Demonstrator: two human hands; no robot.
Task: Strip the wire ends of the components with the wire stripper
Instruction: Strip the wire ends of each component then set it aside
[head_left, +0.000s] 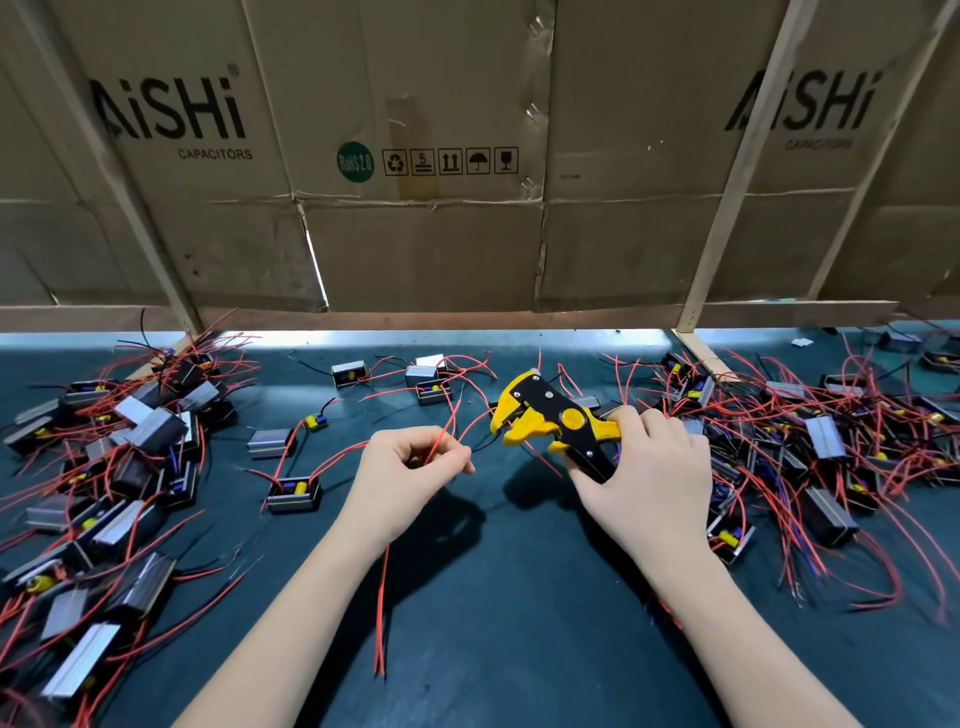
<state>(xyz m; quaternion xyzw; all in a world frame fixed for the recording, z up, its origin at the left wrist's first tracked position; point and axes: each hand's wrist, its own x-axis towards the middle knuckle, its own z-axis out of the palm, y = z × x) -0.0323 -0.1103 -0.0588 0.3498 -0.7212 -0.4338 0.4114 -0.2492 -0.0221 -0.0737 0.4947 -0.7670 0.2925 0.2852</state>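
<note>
Yellow wire stripper (558, 423) head points left.

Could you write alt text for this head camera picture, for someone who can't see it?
Seen from above, a person's left hand pinches thin red wires while the right hand grips a yellow and black wire stripper, its jaws just beside the wires. Heaps of small boxed components with red leads cover a dark table on both sides, below cardboard boxes.
</note>
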